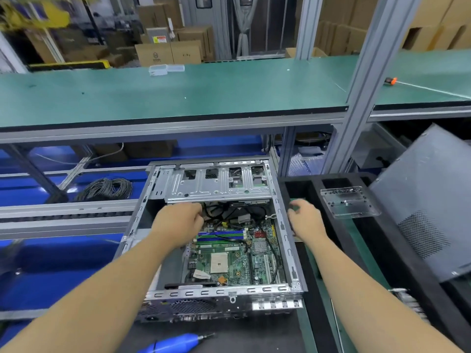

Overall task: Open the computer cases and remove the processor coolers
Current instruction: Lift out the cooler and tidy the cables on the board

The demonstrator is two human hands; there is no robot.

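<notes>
Computer case: the desktop case (221, 235) lies open on the dark surface (254, 332), its side cover off, the motherboard (237, 261) visible inside.
Left grip: the left hand (178, 220) reaches into the case, fingers curled near the black cables (216, 212) under the metal drive cage (216, 184); whether it really pinches a cable I cannot tell.
Right grip: the right hand (305, 220) is outside the case, just beside its right wall, fingers curled around a small green part (295, 206); what this part is I cannot tell.
Processor socket: the square socket (219, 262) is bare, toward the person from the left grip, between both forearms.
Memory slots: the blue and green slots (221, 236) lie just below the left grip.
Side panel: a grey perforated panel (428, 207) leans to the right of the right grip, well apart.
Clear tray: a transparent plastic tray (349, 201) sits on the black foam frame (313, 184), near the right grip on its right side.
Electric screwdriver: the blue tool (175, 342) lies on the surface close to the person, below the left forearm.
Cable coil: a bundle of dark cable (107, 188) lies far left of the left grip.
Upper shelf: a green shelf (178, 95) stands beyond both grips, with an orange-handled screwdriver (391, 81) at its right.
</notes>
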